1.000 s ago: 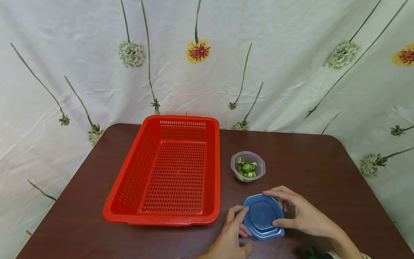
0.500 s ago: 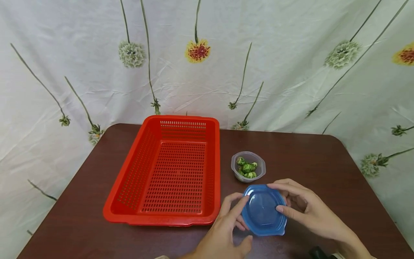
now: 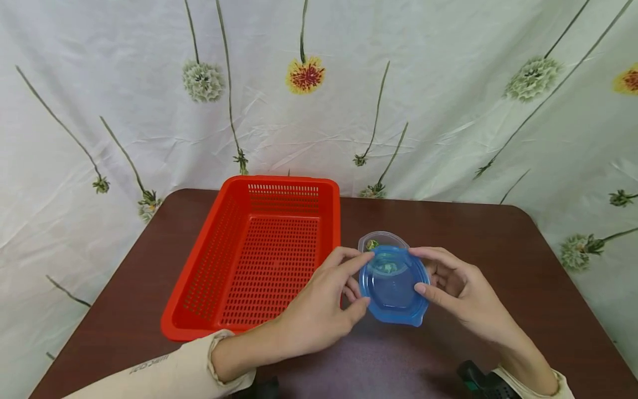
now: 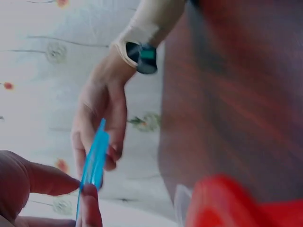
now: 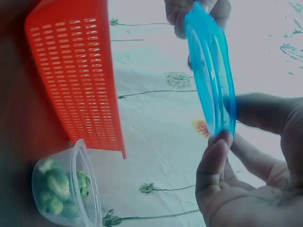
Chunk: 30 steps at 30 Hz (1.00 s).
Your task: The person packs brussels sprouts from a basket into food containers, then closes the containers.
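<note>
Both hands hold a translucent blue plastic lid (image 3: 396,288) up off the table. My left hand (image 3: 321,302) pinches its left edge between thumb and fingers. On the opposite edge my right hand (image 3: 461,288) grips the lid with thumb and fingertips. In the right wrist view the lid (image 5: 215,75) appears nearly edge-on, with fingers on both ends. Behind it stands a clear plastic container (image 3: 384,236) of Brussels sprouts, partly covered by the lid in the head view. Several Brussels sprouts (image 5: 57,184) show through the container's wall in the right wrist view.
A red perforated plastic basket (image 3: 274,260) stands on the dark brown table (image 3: 478,238), left of the container; my left forearm passes over its near corner. A white flower-patterned cloth (image 3: 438,100) hangs behind the table.
The blue lid has risen off the table and moved forward in both hands, tilting up. It now covers much of the sprout container from the head view. The basket stays put.
</note>
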Tool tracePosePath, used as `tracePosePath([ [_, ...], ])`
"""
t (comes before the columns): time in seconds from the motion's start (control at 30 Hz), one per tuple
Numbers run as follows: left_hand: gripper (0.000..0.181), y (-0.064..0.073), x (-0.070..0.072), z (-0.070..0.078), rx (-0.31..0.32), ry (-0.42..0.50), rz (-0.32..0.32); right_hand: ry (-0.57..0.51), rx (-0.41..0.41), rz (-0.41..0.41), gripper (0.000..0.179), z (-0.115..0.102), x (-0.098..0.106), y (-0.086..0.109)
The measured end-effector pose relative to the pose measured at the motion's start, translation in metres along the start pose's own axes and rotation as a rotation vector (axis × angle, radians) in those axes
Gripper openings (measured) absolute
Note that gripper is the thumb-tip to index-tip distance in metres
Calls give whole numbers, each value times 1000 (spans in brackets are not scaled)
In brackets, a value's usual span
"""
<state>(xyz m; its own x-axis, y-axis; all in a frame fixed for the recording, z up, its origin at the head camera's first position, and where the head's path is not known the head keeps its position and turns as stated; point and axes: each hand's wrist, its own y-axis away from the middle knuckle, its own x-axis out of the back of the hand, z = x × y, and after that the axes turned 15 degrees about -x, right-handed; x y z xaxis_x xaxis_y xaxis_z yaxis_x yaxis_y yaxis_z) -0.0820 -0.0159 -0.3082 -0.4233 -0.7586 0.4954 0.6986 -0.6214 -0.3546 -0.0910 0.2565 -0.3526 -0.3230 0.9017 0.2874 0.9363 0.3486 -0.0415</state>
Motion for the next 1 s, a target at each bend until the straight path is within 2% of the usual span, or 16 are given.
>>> tracePosePath([
  [0.17, 66, -23, 14, -15, 67, 48, -52, -54, -149, 90, 44, 1, 0, -13],
  [0.3, 69, -42, 22, -30, 119, 43, -97, -65, -200, 150, 41, 6, 1, -26],
  [0.5, 71, -66, 27, -49, 115, -57, -197, -58, -243, 219, 40, 16, 5, -44],
  [0.77, 75, -103, 31, -68, 82, -270, -376, -24, -320, 276, 41, 33, 10, -60],
  [1.0, 75, -120, 24, -85, 136, -336, -484, 2, -398, 280, 42, 47, 12, -66],
])
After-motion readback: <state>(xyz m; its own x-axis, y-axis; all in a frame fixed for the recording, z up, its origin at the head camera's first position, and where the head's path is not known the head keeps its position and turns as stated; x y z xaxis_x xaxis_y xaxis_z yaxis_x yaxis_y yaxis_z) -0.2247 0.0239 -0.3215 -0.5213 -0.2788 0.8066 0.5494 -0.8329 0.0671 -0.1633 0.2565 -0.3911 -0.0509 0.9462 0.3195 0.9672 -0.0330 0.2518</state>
